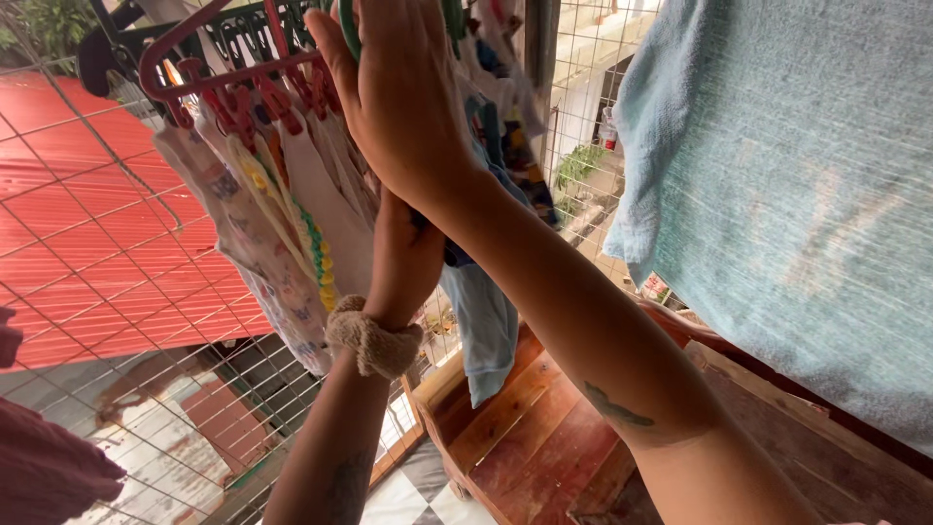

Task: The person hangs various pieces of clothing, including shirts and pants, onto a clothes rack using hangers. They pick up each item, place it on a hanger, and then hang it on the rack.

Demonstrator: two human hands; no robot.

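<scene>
My right hand reaches up with its back toward me and lies against small garments hung on a clip hanger. Its fingertips run past the top edge beside a green hanger, so its grip is hidden. My left hand rises behind my right wrist and is mostly covered by it; a beige scrunchie circles the left wrist. A red clip hanger holds several pale printed baby clothes, just left of both hands. A light blue garment hangs below my right forearm.
A large pale blue towel hangs at the right. A wire mesh grille closes off the space, with a red corrugated roof beyond it. A wooden bench stands below. Dark pink cloth hangs at the lower left.
</scene>
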